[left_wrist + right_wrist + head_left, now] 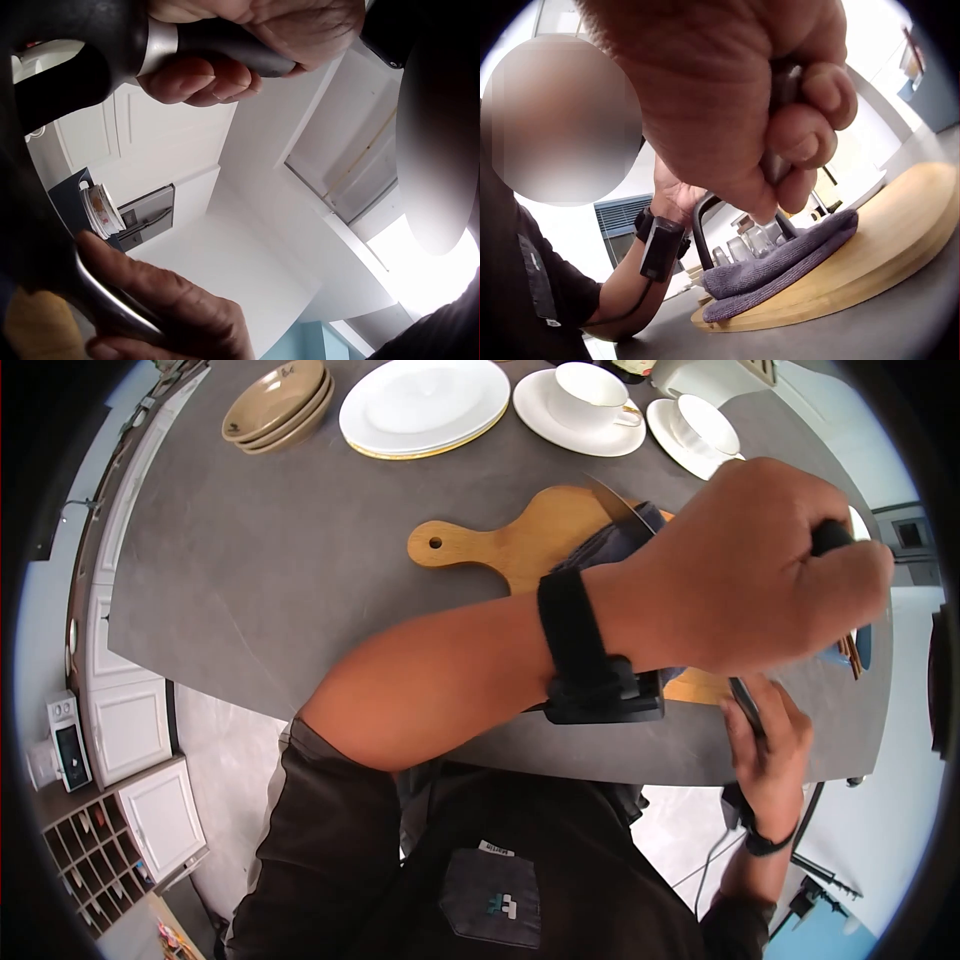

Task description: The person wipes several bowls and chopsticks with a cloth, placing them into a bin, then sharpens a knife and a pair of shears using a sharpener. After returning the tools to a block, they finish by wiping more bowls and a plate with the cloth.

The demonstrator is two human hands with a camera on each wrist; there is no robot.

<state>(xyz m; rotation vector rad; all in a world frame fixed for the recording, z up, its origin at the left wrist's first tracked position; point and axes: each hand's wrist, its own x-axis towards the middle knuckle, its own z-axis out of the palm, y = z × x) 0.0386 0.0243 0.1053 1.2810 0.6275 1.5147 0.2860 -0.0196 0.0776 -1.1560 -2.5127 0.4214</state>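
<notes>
In the head view my left hand [735, 580] reaches across in front of me and grips the black handle [830, 538] of what looks like a knife sharpener. A silver ring and a looped black body [124, 45] of it show in the left wrist view. My right hand [778, 745] holds a knife by its grey metal handle [746, 707]. The blade [625, 510] points away from me, its middle hidden behind my left wrist. A folded purple-grey cloth [780, 266] lies on the wooden cutting board [540, 525], under the sharpener's black loop [697, 229].
Stacked brown bowls [275, 405], white plates [425, 405] and two cups on saucers, one cup [590, 395] nearer the middle, stand along the far side of the grey table [250, 550]. Chopsticks [850, 657] stick out at the right.
</notes>
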